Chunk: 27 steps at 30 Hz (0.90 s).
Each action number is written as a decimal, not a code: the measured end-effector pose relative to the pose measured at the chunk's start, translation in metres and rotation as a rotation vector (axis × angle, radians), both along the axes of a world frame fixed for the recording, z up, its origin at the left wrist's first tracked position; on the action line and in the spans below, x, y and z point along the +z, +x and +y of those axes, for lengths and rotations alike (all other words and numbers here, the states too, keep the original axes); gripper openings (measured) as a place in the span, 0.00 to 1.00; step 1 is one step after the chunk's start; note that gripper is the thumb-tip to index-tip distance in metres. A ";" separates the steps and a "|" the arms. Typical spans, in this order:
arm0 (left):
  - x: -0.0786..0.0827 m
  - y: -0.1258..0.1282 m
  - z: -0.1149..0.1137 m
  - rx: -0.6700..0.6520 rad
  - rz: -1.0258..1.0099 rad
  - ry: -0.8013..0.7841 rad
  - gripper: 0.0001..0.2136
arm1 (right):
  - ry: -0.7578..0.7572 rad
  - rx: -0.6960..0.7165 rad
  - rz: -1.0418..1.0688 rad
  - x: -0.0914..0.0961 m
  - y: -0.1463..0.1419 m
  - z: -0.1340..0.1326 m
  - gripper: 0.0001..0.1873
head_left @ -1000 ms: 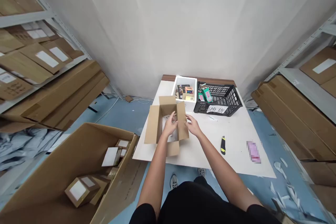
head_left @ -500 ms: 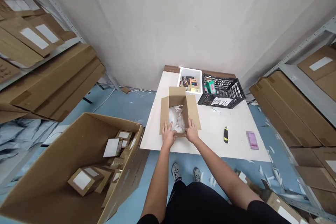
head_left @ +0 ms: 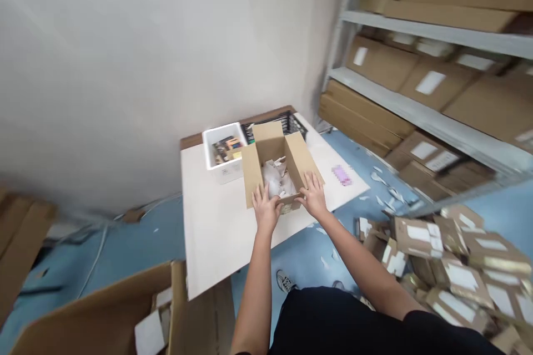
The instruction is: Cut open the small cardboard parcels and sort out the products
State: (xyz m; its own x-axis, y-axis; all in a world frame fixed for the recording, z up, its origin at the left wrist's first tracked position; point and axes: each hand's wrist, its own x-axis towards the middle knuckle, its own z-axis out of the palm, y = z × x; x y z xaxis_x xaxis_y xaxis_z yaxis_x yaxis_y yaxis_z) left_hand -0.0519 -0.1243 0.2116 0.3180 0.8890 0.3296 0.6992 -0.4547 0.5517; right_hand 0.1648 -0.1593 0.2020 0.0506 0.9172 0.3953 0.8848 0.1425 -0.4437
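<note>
"Cardboard carton [head_left: 293, 166]: where is it against your fingers?"

"Flaps spread, it sits between your two hands, over the white table [head_left: 216, 227]. Whether it rests there or is lifted, I can't tell."

"And your grip?"

"Your left hand [head_left: 265, 209] grasps the near left corner, fingers spread over the side flap. Your right hand [head_left: 313, 197] grasps the near right corner, fingers on the opposite flap."

"What's around you?"

"A metal shelving rack [head_left: 437, 32] at your right, a big open box [head_left: 177, 299] low at your left, a black plastic crate [head_left: 295, 123] mostly blocked by the carton's flaps, and a white plastic tub [head_left: 229, 172] beside it."

"Anything smaller?"

"Pale crumpled packing [head_left: 273, 177] inside the carton; a pixelated pink item [head_left: 342, 175] on the table."
</note>
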 end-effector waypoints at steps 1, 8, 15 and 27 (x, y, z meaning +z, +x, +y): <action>0.007 0.024 0.002 -0.054 0.002 0.014 0.04 | 0.004 -0.061 0.008 0.006 0.023 -0.010 0.08; 0.023 0.224 -0.033 -0.439 0.040 0.054 0.04 | -0.043 -0.429 0.060 0.019 0.201 -0.131 0.10; 0.001 0.403 -0.133 -0.833 0.082 -0.007 0.05 | -0.041 -0.791 0.170 -0.009 0.322 -0.304 0.09; 0.020 0.644 -0.375 -1.402 -0.030 -0.042 0.16 | 0.071 -1.680 -0.030 0.008 0.413 -0.550 0.24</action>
